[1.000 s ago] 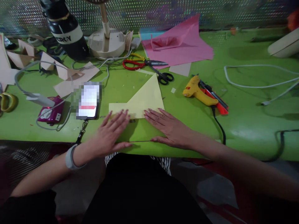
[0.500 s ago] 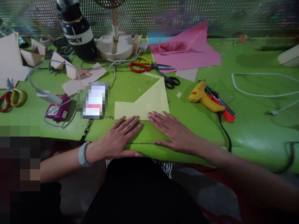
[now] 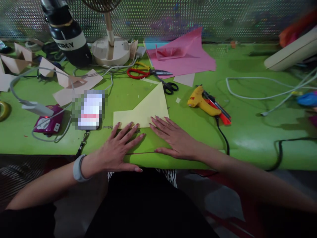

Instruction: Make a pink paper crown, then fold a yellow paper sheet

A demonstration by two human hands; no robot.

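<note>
Yellow paper (image 3: 148, 109), folded, flat on green surface (image 3: 203, 132), point toward black-handled scissors (image 3: 170, 87). Left hand (image 3: 119, 147) palm down, fingers spread, fingertips at paper's near edge. Right hand (image 3: 173, 138) flat, fingers slightly parted, fingertips on paper's near right corner. Neither hand grips anything. Phone (image 3: 91, 109) left of paper; yellow glue gun (image 3: 204, 102) right.

Head-worn view, facing forward and down

On our green table (image 3: 250, 135), around yellow paper (image 3: 148, 109), we have scissors (image 3: 140, 73) at twelve o'clock, pink paper (image 3: 195, 61) at one, a glue gun (image 3: 203, 102) at three, a phone (image 3: 91, 110) at nine.
</note>
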